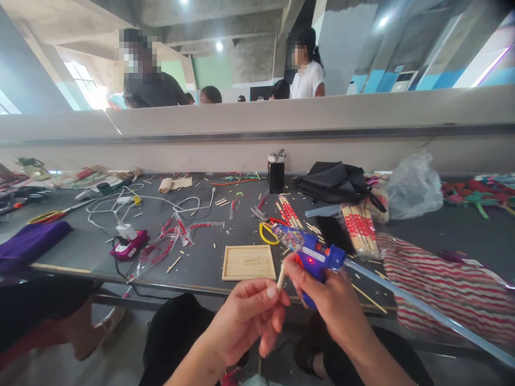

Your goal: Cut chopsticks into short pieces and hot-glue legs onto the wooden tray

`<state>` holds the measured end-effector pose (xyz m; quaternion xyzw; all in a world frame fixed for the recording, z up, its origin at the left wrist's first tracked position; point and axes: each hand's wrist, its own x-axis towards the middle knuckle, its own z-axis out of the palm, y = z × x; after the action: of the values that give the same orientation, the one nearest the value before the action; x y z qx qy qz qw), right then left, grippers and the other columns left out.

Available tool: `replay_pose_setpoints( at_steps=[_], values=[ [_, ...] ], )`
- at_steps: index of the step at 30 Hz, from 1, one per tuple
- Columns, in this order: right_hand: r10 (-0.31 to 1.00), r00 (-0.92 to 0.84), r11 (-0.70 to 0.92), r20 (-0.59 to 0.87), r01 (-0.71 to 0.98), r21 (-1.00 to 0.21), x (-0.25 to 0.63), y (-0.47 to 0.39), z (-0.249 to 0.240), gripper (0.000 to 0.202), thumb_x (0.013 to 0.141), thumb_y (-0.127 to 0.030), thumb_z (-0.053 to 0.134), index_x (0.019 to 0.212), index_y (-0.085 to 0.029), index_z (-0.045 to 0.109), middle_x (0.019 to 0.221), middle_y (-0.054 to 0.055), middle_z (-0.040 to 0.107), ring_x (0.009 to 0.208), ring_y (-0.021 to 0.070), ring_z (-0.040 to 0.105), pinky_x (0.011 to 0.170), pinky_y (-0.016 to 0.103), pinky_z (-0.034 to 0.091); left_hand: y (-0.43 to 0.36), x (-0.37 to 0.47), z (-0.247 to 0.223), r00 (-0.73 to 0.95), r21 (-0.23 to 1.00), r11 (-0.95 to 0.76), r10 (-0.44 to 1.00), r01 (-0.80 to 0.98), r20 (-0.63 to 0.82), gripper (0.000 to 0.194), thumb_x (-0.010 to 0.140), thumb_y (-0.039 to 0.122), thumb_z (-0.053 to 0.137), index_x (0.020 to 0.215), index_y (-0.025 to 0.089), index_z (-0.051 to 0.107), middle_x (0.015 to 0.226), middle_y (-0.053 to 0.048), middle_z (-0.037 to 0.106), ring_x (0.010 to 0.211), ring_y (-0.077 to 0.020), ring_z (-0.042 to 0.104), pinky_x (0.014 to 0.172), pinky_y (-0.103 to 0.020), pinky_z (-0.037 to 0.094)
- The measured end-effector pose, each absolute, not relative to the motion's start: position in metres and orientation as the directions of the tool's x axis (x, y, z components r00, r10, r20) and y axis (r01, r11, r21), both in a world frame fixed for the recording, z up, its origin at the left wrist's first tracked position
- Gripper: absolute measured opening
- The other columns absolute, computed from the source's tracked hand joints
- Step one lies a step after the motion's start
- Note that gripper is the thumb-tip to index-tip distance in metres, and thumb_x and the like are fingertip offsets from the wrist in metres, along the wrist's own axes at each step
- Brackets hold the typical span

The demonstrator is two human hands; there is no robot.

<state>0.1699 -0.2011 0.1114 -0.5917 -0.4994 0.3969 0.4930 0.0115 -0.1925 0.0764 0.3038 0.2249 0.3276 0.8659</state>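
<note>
The glue gun (319,256) is sitting in the right hand (336,297), above the near edge of the surface (203,268), and its small red light is glowing. In the head view, both forearms are rising from the bottom and converging near the middle. The right grip is wrapping around the blue body, while a translucent glue stick (422,308) is trailing from the back past a striped cloth (442,289). The left hand (255,316) is turning its palm inward; its grip is pinching a short wooden stick (280,276) between thumb and fingers, nearly upright, just beside the right fingertips.

A shallow wooden tray (233,268) is lying just beyond the left hand, with thin pieces resting inside. Across the dark surface, wood scraps are scattering around yellow-handled scissors (269,234). To the right, a packet of red-banded sticks (358,230) is lying near a black bag (336,182) and a clear plastic bag (416,185). To the left, a purple power socket (129,245) is standing among white cables (195,206).

Behind a pale partition (241,115), 2 people are standing under a concrete ceiling (229,27), where lights are shining.
</note>
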Motion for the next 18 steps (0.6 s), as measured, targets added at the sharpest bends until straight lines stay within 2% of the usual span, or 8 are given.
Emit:
replay_pose_setpoints(
  at_steps=[3,5,10,12,18],
  values=[
    [0.985,0.175,-0.013,0.013,0.145,-0.989,0.1711,-0.2006,0.1058,0.038,0.076,-0.054,0.065,0.087,-0.018,0.066,0.051,-0.004,0.053,0.045,0.011,0.047,0.041,0.02,0.041,-0.1924,0.0119,0.0787,0.561,0.727,0.513,0.8,-0.457,-0.213,0.016,0.081,0.027,0.066,0.078,0.012,0.06,0.053,0.001,0.06,0.03,-0.0058,0.049,0.029,-0.012,0.035],
    [0.986,0.164,-0.026,-0.003,0.137,-0.99,0.1709,-0.2007,0.1039,0.039,0.075,-0.055,0.065,0.087,-0.017,0.066,0.052,-0.004,0.052,0.045,0.0108,0.046,0.041,0.02,0.04,-0.1931,0.0131,0.0803,0.491,0.764,0.464,0.842,-0.448,-0.224,0.017,0.08,0.027,0.068,0.074,0.013,0.057,0.053,0.001,0.06,0.031,-0.0049,0.048,0.03,-0.012,0.034],
    [0.986,0.165,-0.029,0.001,0.179,-0.983,0.169,-0.202,0.1063,0.037,0.074,-0.053,0.065,0.082,-0.017,0.067,0.048,-0.004,0.051,0.042,0.0109,0.046,0.04,0.02,0.04,-0.1966,0.0173,0.0823,0.439,0.839,0.396,0.872,-0.372,-0.216,0.022,0.078,0.029,0.069,0.07,0.013,0.056,0.053,0.001,0.06,0.031,-0.0048,0.048,0.031,-0.013,0.034],
    [0.986,0.167,-0.02,0.012,0.189,-0.982,0.1693,-0.2025,0.1081,0.034,0.075,-0.051,0.065,0.081,-0.018,0.066,0.05,-0.004,0.053,0.043,0.0115,0.048,0.04,0.021,0.041,-0.1973,0.0175,0.0817,0.477,0.826,0.407,0.856,-0.39,-0.197,0.022,0.081,0.03,0.066,0.073,0.012,0.058,0.055,0.0,0.061,0.032,-0.006,0.05,0.032,-0.014,0.036],
    [0.985,0.172,-0.032,0.001,0.192,-0.981,0.1697,-0.2015,0.1076,0.032,0.075,-0.05,0.065,0.08,-0.018,0.066,0.055,-0.002,0.058,0.046,0.0122,0.051,0.042,0.021,0.042,-0.1942,0.0147,0.0745,0.686,0.679,0.575,0.713,-0.456,-0.142,0.028,0.088,0.032,0.055,0.095,0.008,0.066,0.061,-0.005,0.064,0.037,-0.0109,0.058,0.033,-0.017,0.041]
  ],
)
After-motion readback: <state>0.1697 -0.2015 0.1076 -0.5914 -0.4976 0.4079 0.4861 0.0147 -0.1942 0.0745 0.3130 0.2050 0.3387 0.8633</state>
